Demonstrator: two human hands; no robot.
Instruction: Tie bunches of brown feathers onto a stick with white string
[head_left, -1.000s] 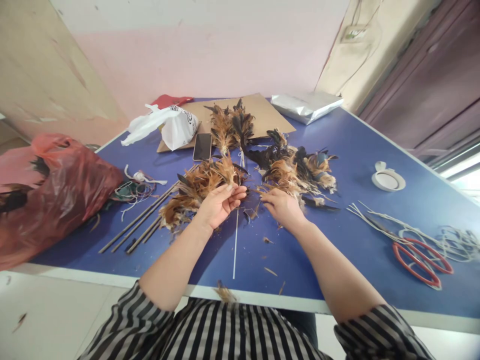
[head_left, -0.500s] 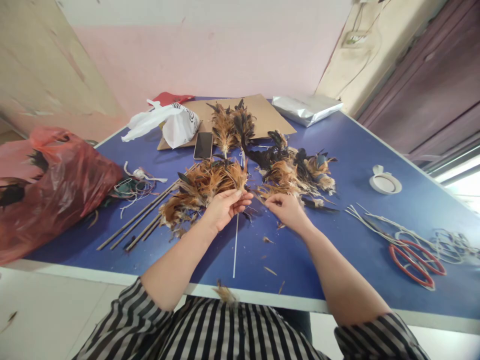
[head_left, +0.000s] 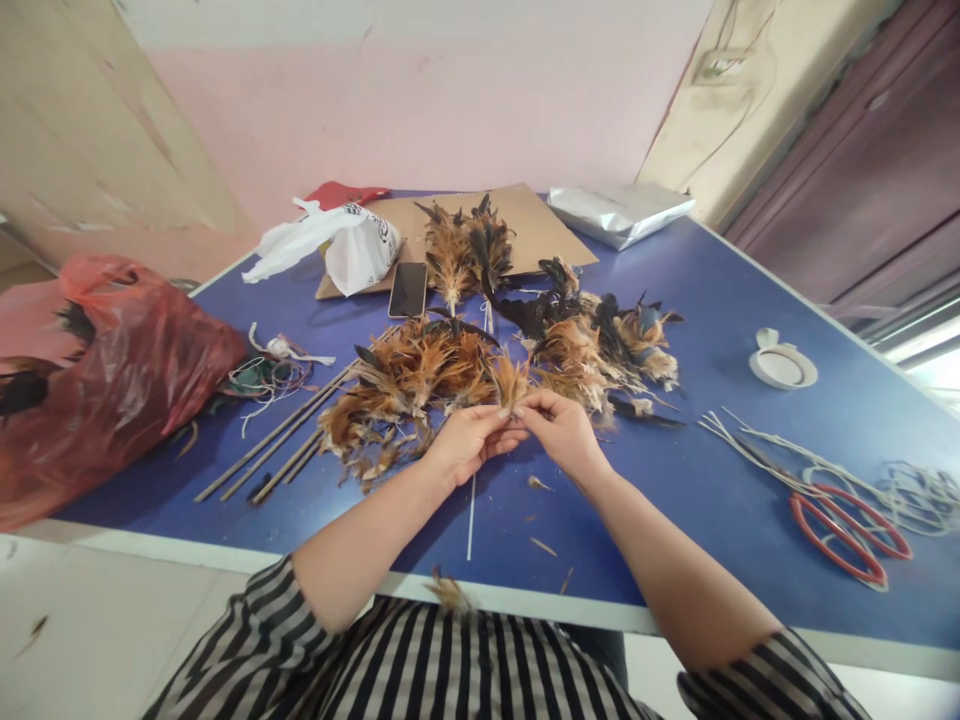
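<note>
Amid loose feather piles (head_left: 420, 370), both hands (head_left: 556, 432) pinched around a small feather tuft (head_left: 509, 383).

Bulging red plastic bag (head_left: 154, 365) on my left, red loop-handled metal scissors (head_left: 813, 491) on my right, flat brown cardboard sheet (head_left: 541, 235) ahead.

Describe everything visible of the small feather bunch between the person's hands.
The feather bunch is a small tuft of thin, soft-looking, orange-brown feathers with darker streaks. It stands roughly upright, tips fanned away from the person, its base pinched between the fingertips of the left hand and right hand. It is held over the blue table, between two larger feather piles. The fingers hide its lower end, so any binding there cannot be made out.
</note>
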